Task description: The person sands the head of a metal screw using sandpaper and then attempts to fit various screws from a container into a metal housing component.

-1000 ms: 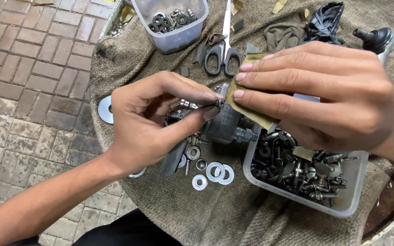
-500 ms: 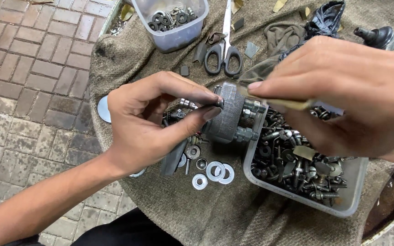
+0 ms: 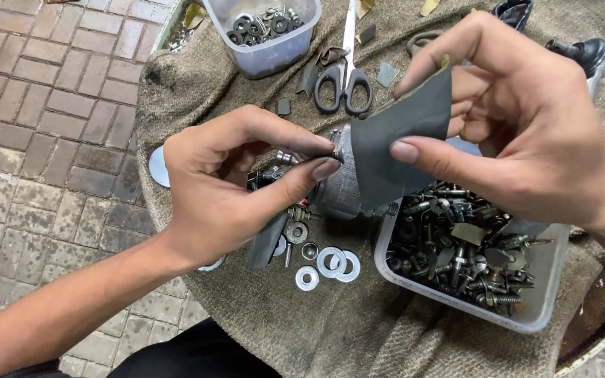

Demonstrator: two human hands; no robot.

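The left hand [image 3: 236, 192] pinches a small dark part [image 3: 335, 155] between closed fingers, just beside the dark grey sheet [image 3: 400, 143] gripped in the right hand's [image 3: 526, 133] fingers.

Left hand [image 3: 225, 189] pinches small dark part [image 3: 335, 155]; right hand [image 3: 526, 126] holds grey rubber sheet [image 3: 400, 140] above screw tub [image 3: 526, 318].

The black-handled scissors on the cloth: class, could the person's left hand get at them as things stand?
Probably not at once: the left hand pinches a small dark part. The black-handled scissors lie uncovered on the brown cloth just beyond it.
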